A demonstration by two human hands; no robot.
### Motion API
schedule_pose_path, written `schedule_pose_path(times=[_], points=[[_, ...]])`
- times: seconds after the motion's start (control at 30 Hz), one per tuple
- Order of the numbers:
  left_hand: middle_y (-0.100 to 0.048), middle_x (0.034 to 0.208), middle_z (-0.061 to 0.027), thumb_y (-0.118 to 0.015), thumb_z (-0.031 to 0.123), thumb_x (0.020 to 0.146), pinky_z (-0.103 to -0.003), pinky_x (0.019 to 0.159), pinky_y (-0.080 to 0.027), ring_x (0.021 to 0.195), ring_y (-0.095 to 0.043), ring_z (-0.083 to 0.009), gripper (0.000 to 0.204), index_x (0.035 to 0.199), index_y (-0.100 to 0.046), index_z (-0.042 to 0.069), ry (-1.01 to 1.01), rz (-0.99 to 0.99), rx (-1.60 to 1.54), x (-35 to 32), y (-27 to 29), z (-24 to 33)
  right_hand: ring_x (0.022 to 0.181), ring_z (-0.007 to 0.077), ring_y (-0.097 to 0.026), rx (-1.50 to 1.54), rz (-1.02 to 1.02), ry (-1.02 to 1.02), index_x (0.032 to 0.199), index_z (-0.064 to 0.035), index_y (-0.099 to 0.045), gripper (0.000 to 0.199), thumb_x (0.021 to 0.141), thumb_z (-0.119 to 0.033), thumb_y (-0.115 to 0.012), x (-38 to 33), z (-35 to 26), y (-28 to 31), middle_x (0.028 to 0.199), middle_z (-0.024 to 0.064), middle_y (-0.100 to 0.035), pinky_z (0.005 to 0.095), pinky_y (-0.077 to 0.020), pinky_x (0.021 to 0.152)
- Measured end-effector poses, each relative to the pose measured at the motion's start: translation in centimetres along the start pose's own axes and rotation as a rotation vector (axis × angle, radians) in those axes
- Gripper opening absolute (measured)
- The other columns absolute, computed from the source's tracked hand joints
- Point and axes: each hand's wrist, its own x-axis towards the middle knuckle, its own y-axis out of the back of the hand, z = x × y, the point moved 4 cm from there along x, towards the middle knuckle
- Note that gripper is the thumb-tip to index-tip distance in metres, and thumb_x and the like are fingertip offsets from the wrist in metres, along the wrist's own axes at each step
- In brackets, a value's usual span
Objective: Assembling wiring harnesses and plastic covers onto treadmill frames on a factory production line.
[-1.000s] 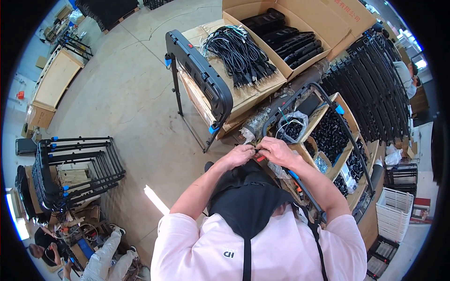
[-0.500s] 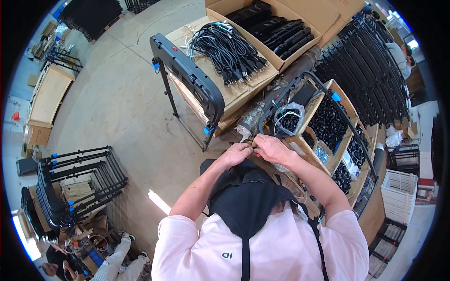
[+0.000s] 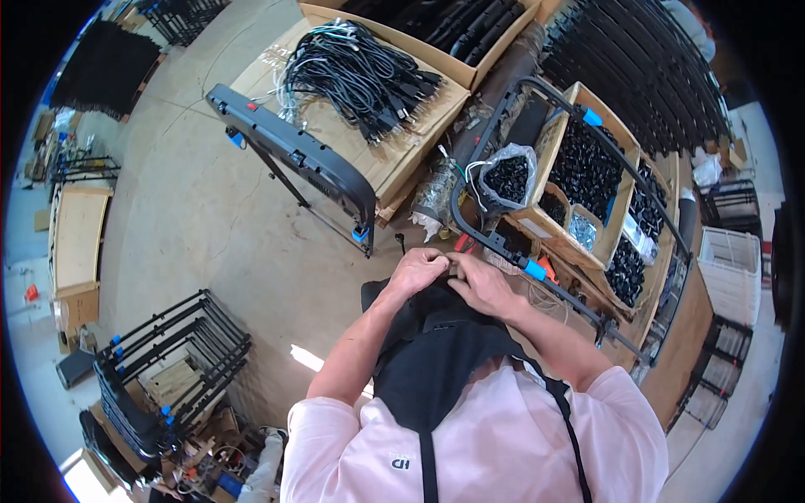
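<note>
My left hand (image 3: 422,270) and my right hand (image 3: 484,287) meet in front of my waist, above the black apron (image 3: 449,356). Fingers on both are closed in a pinch, the tips nearly touching. Anything between them is too small or too hidden to name. A thin black cable end (image 3: 401,241) sticks up just beyond my left hand; whether it is held, I cannot tell. Past my right hand stands a black tubular frame (image 3: 495,240) with blue clips. Green and white wire ends (image 3: 459,170) come out near its corner.
Right of me, a wooden compartment box (image 3: 549,233) holds many small black parts and a bag of screws. Ahead are a bundle of black cables (image 3: 360,80) on cardboard and an upright black console frame (image 3: 314,147). Stacked black frames (image 3: 180,360) stand at left.
Both hands have drawn back from the frame's corner towards my body, still pinched together. The view has shifted, and the frame's lower rail with its blue clip now shows beside my right hand.
</note>
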Motion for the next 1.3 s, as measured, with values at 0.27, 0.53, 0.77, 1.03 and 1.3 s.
schedule_pose_path(times=[0.27, 0.53, 0.77, 1.03, 1.3], points=[[-0.071, 0.081, -0.0067, -0.06, 0.028, 0.092, -0.033, 0.072, -0.052, 0.077, -0.064, -0.0134, 0.033, 0.103, -0.075, 0.001, 0.015, 0.047, 0.11, 0.5, -0.6, -0.3, 0.085, 0.0325, -0.069, 0.057, 0.285, -0.08, 0.136, -0.0121, -0.055, 0.046, 0.092, -0.015, -0.069, -0.3, 2.8, -2.0, 0.09, 0.0124, -0.065, 0.044, -0.0546, 0.075], [-0.065, 0.075, -0.001, -0.056, 0.022, 0.102, -0.028, 0.065, -0.05, 0.067, -0.059, -0.0097, 0.028, 0.101, -0.075, 0.001, 0.051, -0.059, -0.091, 0.2, -0.5, -0.5, 0.106, 0.038, -0.071, -0.129, 0.114, -0.813, 0.132, -0.0047, -0.06, 0.057, 0.091, -0.044, -0.072, -1.8, 12.3, -6.9, 0.111, 0.0198, -0.074, 0.0464, -0.0566, 0.089], [-0.064, 0.073, -0.0001, -0.055, 0.021, 0.105, -0.027, 0.067, -0.052, 0.067, -0.06, -0.0106, 0.028, 0.104, -0.073, -0.001, 0.013, -0.156, -0.063, 0.5, -1.1, -0.3, 0.096, 0.0366, -0.075, -0.035, 0.168, -1.049, 0.104, -0.0007, -0.073, 0.063, 0.083, -0.06, -0.07, 6.4, 21.4, -9.0, 0.104, 0.0219, -0.075, 0.0473, -0.0601, 0.078], [-0.07, 0.081, -0.0056, -0.056, 0.024, 0.107, -0.029, 0.07, -0.054, 0.074, -0.065, -0.0127, 0.031, 0.106, -0.072, -0.002, -0.022, -0.132, -0.207, 1.0, -2.0, 0.9, 0.056, 0.0266, -0.07, 0.495, 0.323, -1.131, 0.086, 0.0007, -0.067, 0.045, 0.092, -0.043, -0.065, 0.1, 18.7, -10.2, 0.074, 0.0163, -0.071, 0.0382, -0.0533, 0.05], [-0.073, 0.089, -0.0068, -0.053, 0.029, 0.109, -0.028, 0.071, -0.053, 0.079, -0.069, -0.0139, 0.034, 0.114, -0.07, 0.0, 0.034, -0.164, -0.259, 1.8, -2.9, 1.3, 0.068, 0.0232, -0.068, 0.637, 0.209, -0.856, 0.104, -0.0037, -0.064, 0.029, 0.098, -0.031, -0.059, -8.6, 11.5, -9.0, 0.086, 0.0138, -0.072, 0.038, -0.0537, 0.061]])
